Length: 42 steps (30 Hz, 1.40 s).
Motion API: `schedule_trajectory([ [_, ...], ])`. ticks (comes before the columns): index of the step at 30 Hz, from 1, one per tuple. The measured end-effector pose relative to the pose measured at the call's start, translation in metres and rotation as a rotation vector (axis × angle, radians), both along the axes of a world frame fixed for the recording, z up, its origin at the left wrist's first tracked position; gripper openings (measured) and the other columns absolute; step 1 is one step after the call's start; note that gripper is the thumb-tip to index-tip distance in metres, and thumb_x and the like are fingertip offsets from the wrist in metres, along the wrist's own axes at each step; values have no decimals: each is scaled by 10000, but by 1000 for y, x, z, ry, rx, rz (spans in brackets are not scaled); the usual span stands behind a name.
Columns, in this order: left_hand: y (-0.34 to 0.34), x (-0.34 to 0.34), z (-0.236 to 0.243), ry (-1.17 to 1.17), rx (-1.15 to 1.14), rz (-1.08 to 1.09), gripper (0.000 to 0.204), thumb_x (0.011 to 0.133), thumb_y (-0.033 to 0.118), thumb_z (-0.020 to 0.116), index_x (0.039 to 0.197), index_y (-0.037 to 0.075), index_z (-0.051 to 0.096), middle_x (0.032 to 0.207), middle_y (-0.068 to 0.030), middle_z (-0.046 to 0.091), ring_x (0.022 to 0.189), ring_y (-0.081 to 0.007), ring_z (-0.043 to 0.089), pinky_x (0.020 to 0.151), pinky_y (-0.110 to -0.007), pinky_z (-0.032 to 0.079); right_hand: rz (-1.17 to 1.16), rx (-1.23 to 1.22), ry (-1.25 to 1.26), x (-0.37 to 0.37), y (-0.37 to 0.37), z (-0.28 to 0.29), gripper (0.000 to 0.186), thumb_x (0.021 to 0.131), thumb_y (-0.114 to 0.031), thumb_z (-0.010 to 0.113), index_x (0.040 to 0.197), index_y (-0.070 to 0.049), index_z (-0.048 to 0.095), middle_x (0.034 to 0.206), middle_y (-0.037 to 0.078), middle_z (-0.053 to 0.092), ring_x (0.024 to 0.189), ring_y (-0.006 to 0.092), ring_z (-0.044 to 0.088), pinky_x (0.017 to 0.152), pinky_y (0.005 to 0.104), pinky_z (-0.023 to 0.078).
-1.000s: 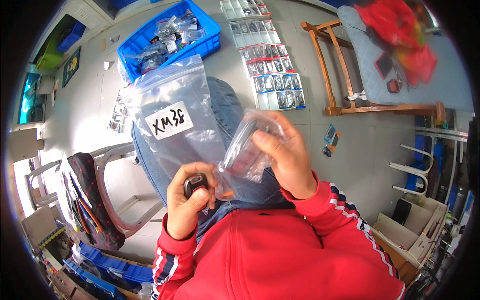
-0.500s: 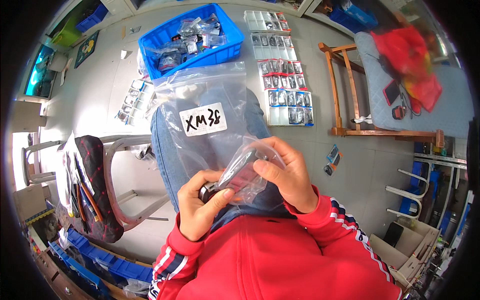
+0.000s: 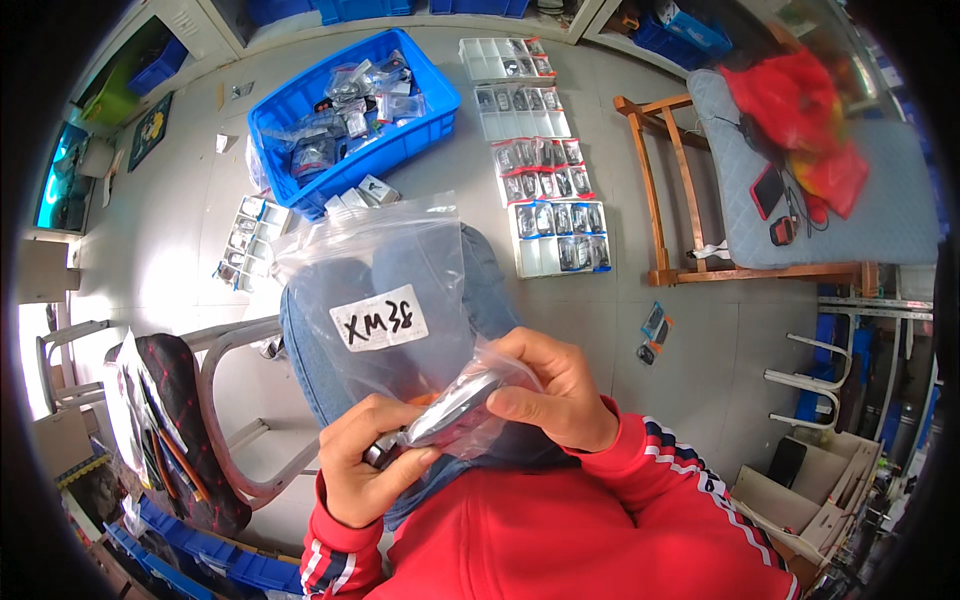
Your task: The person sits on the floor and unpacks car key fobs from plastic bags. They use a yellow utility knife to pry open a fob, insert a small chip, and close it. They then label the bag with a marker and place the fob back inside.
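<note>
Both hands are in front of my red jacket, above my lap. A small clear plastic bag (image 3: 516,374) with a shiny, dark, rounded item (image 3: 455,412) in it is pinched between them. My left hand (image 3: 360,460) closes on its left end, where a black and silver part sticks out by the fingers. My right hand (image 3: 560,395) grips the other end, thumb on top. Over my jeans lies a large clear zip bag (image 3: 410,255) with a white handwritten label (image 3: 380,318). Whether its lower end joins the held bag, I cannot tell.
A blue crate (image 3: 425,130) of bagged items stands on the floor ahead. White compartment trays (image 3: 537,255) of small bagged dark items line up to its right; another tray (image 3: 262,235) is at left. A wooden-framed seat (image 3: 740,180) stands right, a metal-framed chair (image 3: 215,390) left.
My view has shifted, so the scene sits lower and further left. The held item has turned, now showing a bright silvery side. Both hands keep their grip.
</note>
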<state>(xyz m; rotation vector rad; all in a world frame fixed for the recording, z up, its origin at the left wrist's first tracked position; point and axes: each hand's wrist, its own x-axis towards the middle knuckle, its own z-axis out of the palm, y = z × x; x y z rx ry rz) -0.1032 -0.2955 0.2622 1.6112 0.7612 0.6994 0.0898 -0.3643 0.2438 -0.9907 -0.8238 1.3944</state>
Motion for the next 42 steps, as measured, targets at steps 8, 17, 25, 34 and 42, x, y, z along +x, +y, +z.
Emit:
schedule_trajectory([
  [8, 86, 10, 29, 397, 645, 153, 367, 677, -14, 638, 1039, -7, 577, 1020, -151, 572, 898, -275, 560, 745, -296, 440, -497, 4, 35, 35, 25, 7, 237, 850, -164, 587, 1033, -24, 533, 902, 71, 606, 741, 120, 604, 600, 235, 509],
  [17, 119, 16, 29, 405, 606, -106, 329, 695, 78, 682, 1006, 24, 587, 838, -101, 531, 657, -227, 478, 600, -293, 398, -554, 74, -123, 49, 40, 20, 294, 847, -182, 581, 1055, 13, 510, 922, 87, 598, 745, 124, 612, 573, 229, 520],
  [25, 124, 8, 19, 269, 613, -94, 158, 699, 77, 655, 822, 27, 570, 724, -79, 509, 606, -206, 452, 572, -295, 380, -527, 186, -255, 52, 64, 30, 320, 840, -149, 585, 1107, 5, 500, 951, 80, 600, 770, 131, 611, 617, 242, 523],
  [34, 105, 10, 42, 245, 747, -76, 84, 727, 68, 617, 807, 62, 593, 690, -83, 501, 595, -245, 474, 555, -318, 380, -118, 371, -279, 32, 117, 75, 327, 850, -104, 575, 1132, 12, 457, 962, 79, 597, 807, 123, 590, 730, 222, 475],
  [42, 93, 6, 58, 181, 669, -79, 83, 753, -8, 628, 806, -16, 564, 730, -15, 474, 665, -100, 424, 582, -208, 313, 311, 173, -532, 11, 113, 109, 270, 847, -98, 571, 1057, 58, 503, 842, 59, 603, 767, 77, 551, 681, 205, 441],
])
